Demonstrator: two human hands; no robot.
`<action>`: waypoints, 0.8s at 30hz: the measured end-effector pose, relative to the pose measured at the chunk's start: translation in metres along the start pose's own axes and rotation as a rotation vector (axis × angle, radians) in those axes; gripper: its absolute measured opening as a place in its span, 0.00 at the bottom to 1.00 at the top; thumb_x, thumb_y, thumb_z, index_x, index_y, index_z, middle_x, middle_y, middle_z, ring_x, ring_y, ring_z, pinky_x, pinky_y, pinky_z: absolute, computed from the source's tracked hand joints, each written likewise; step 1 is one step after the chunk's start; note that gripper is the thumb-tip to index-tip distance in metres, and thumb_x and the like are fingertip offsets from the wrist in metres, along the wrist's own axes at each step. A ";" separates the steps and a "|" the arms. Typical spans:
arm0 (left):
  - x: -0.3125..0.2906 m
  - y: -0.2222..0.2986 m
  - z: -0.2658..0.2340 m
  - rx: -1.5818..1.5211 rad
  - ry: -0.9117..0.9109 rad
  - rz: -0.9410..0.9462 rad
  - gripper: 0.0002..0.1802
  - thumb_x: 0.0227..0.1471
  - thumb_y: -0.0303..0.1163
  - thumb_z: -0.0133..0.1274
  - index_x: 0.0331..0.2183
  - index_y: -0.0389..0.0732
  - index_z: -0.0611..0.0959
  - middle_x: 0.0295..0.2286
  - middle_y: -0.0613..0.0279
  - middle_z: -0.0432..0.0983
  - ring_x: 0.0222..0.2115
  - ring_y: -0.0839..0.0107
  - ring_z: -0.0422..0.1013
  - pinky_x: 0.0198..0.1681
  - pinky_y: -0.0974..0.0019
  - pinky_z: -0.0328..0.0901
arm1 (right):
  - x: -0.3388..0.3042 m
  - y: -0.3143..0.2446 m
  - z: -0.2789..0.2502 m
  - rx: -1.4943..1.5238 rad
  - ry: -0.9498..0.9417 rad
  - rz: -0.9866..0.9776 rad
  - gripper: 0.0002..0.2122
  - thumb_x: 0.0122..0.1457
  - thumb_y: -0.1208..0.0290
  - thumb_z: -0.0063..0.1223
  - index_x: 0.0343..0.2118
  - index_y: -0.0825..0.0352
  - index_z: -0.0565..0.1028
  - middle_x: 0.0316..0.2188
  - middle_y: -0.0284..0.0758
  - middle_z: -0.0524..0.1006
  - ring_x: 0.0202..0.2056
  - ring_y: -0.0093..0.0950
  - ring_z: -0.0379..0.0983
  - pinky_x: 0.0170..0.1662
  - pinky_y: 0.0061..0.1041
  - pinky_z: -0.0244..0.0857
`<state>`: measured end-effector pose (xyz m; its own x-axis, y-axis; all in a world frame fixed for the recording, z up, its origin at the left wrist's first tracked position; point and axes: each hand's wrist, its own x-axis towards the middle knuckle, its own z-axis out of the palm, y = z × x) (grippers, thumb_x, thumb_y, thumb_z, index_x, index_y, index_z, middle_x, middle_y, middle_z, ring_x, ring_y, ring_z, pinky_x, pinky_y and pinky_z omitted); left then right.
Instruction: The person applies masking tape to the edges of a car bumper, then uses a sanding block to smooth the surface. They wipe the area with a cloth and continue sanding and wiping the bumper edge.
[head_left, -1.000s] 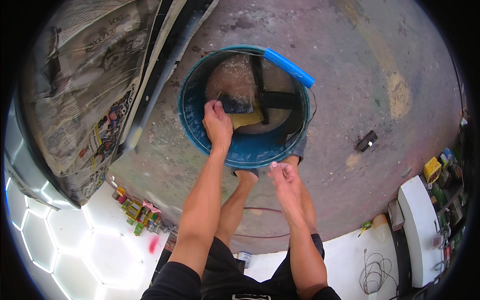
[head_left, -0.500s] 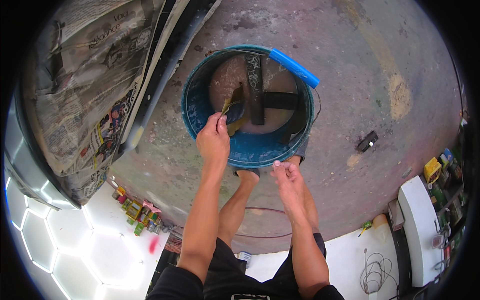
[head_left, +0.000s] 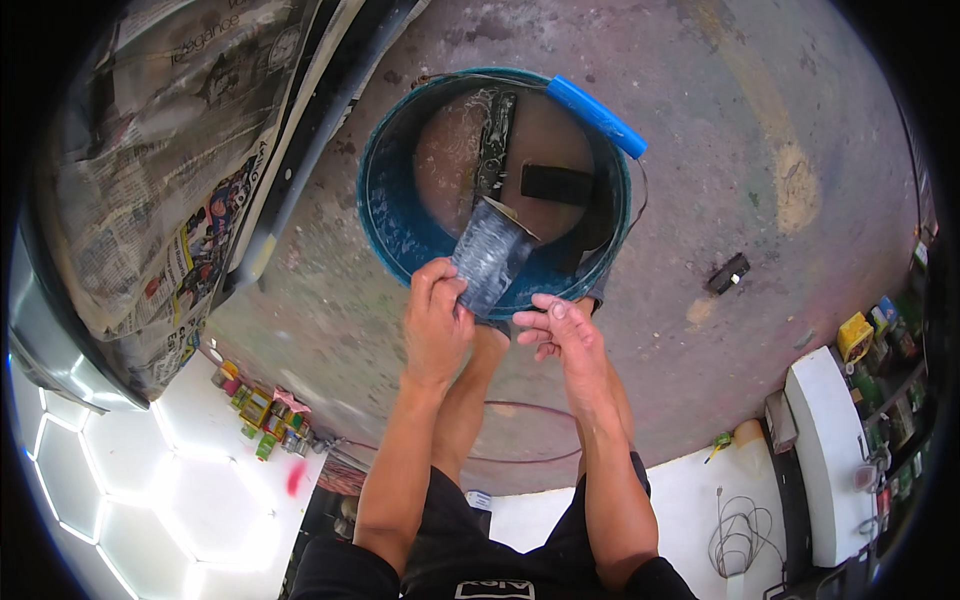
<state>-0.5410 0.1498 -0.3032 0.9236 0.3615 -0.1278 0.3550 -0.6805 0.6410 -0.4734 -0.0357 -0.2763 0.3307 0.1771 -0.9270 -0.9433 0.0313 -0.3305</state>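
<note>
A wet grey sheet of sandpaper [head_left: 490, 255] is pinched at its lower left edge in my left hand [head_left: 437, 325]. It is tilted over the near rim of a blue bucket [head_left: 398, 240], and its yellowish back shows along the top edge. Just right of the sheet, my right hand [head_left: 572, 340] hovers by the bucket's near rim, fingers apart and holding nothing. Inside the bucket is murky brownish water [head_left: 450, 140]. A long dark strip-shaped block [head_left: 495, 140] and a shorter black block [head_left: 556, 185] lie in it.
A blue tube grip [head_left: 597, 117] on the bucket's wire handle rests by the far right rim. Newspaper-masked panels [head_left: 170, 150] stand at the left. A small black object [head_left: 728, 273] lies on the stained floor [head_left: 700, 150] at the right. Cluttered shelves [head_left: 895, 370] line the right edge.
My left hand has lifted the sandpaper out of the bucket toward me and turned its grey face up. My right hand has moved slightly left, its fingers spreading beside the sheet.
</note>
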 end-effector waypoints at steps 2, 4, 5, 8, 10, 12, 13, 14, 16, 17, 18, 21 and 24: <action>-0.012 0.000 0.003 0.004 0.038 0.046 0.23 0.41 0.12 0.62 0.41 0.38 0.78 0.47 0.52 0.75 0.46 0.48 0.77 0.48 0.53 0.74 | 0.000 -0.001 0.000 0.002 -0.030 0.004 0.26 0.71 0.46 0.57 0.49 0.71 0.80 0.36 0.35 0.86 0.33 0.20 0.78 0.40 0.20 0.67; -0.025 -0.001 0.009 -0.041 0.035 -0.022 0.23 0.43 0.13 0.61 0.43 0.38 0.78 0.49 0.50 0.75 0.47 0.47 0.77 0.49 0.52 0.74 | 0.003 0.007 -0.004 -0.075 -0.001 0.023 0.25 0.71 0.46 0.57 0.46 0.69 0.81 0.34 0.34 0.86 0.31 0.19 0.77 0.39 0.20 0.66; -0.028 0.001 0.010 -0.054 0.038 -0.057 0.23 0.44 0.13 0.61 0.44 0.39 0.77 0.50 0.50 0.76 0.48 0.46 0.77 0.50 0.51 0.74 | 0.006 0.012 -0.006 -0.112 0.003 0.033 0.24 0.71 0.46 0.57 0.44 0.69 0.82 0.33 0.34 0.86 0.30 0.18 0.76 0.38 0.20 0.66; -0.024 0.005 0.028 -0.184 0.132 -0.205 0.17 0.55 0.15 0.56 0.47 0.37 0.76 0.50 0.47 0.78 0.44 0.58 0.80 0.47 0.60 0.76 | 0.010 0.020 -0.013 -0.208 0.049 0.026 0.23 0.71 0.46 0.57 0.40 0.66 0.82 0.31 0.33 0.85 0.29 0.17 0.74 0.37 0.19 0.65; -0.019 0.008 0.038 -0.376 0.124 -0.446 0.17 0.61 0.17 0.51 0.52 0.35 0.74 0.48 0.48 0.79 0.38 0.64 0.81 0.43 0.65 0.76 | 0.011 0.023 -0.011 -0.185 0.086 0.011 0.22 0.71 0.46 0.57 0.36 0.65 0.82 0.30 0.33 0.84 0.28 0.17 0.74 0.36 0.19 0.65; -0.009 0.014 0.040 -0.568 0.140 -0.622 0.19 0.65 0.19 0.47 0.57 0.33 0.72 0.46 0.49 0.81 0.33 0.68 0.82 0.40 0.68 0.76 | 0.013 0.027 -0.011 -0.167 0.113 -0.014 0.21 0.71 0.48 0.57 0.36 0.65 0.81 0.29 0.32 0.84 0.28 0.16 0.74 0.35 0.19 0.65; -0.001 0.020 0.036 -0.660 0.152 -0.678 0.21 0.66 0.19 0.45 0.59 0.32 0.70 0.44 0.50 0.81 0.32 0.69 0.82 0.38 0.69 0.76 | 0.016 0.032 -0.014 -0.195 0.128 -0.088 0.19 0.71 0.50 0.59 0.36 0.66 0.81 0.28 0.31 0.83 0.28 0.16 0.74 0.34 0.19 0.65; 0.004 0.025 0.034 -0.755 0.166 -0.732 0.23 0.67 0.20 0.43 0.62 0.32 0.69 0.43 0.52 0.82 0.31 0.71 0.82 0.37 0.70 0.76 | 0.018 0.038 -0.016 -0.225 0.143 -0.165 0.18 0.71 0.53 0.60 0.36 0.67 0.80 0.28 0.30 0.82 0.28 0.16 0.74 0.34 0.19 0.65; 0.003 0.024 0.035 -0.906 0.197 -0.733 0.24 0.67 0.21 0.43 0.62 0.30 0.70 0.40 0.56 0.81 0.31 0.72 0.82 0.32 0.70 0.75 | 0.018 0.047 -0.015 -0.259 0.163 -0.318 0.15 0.71 0.58 0.62 0.35 0.68 0.80 0.27 0.29 0.81 0.29 0.16 0.74 0.32 0.18 0.65; 0.001 0.023 0.032 -0.957 0.181 -0.762 0.23 0.67 0.22 0.43 0.61 0.30 0.71 0.40 0.56 0.81 0.30 0.72 0.82 0.31 0.70 0.74 | 0.016 0.049 -0.012 -0.264 0.169 -0.394 0.14 0.70 0.61 0.63 0.36 0.69 0.80 0.27 0.28 0.80 0.29 0.16 0.74 0.32 0.18 0.65; -0.002 0.023 0.028 -1.009 0.166 -0.789 0.22 0.66 0.22 0.42 0.60 0.29 0.72 0.39 0.56 0.81 0.29 0.73 0.81 0.30 0.71 0.74 | 0.015 0.052 -0.009 -0.268 0.172 -0.471 0.12 0.70 0.64 0.64 0.36 0.69 0.80 0.28 0.28 0.80 0.29 0.16 0.74 0.31 0.18 0.65; -0.007 0.033 -0.001 -1.222 0.228 -0.904 0.14 0.67 0.25 0.48 0.52 0.32 0.76 0.38 0.59 0.81 0.27 0.74 0.80 0.28 0.72 0.73 | 0.012 0.056 -0.001 -0.434 0.152 -0.542 0.10 0.70 0.68 0.64 0.38 0.70 0.81 0.29 0.30 0.81 0.26 0.16 0.73 0.30 0.18 0.65; -0.021 0.039 -0.038 -1.234 0.286 -0.942 0.13 0.66 0.29 0.55 0.49 0.33 0.77 0.37 0.59 0.81 0.26 0.75 0.80 0.27 0.73 0.72 | 0.005 0.064 0.001 -0.733 0.088 -0.616 0.08 0.67 0.69 0.65 0.40 0.70 0.81 0.34 0.35 0.83 0.33 0.25 0.77 0.38 0.25 0.71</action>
<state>-0.5516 0.1401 -0.2461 0.3413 0.5387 -0.7703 0.2992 0.7146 0.6323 -0.5322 -0.0318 -0.3014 0.7912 0.2602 -0.5535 -0.3597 -0.5339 -0.7652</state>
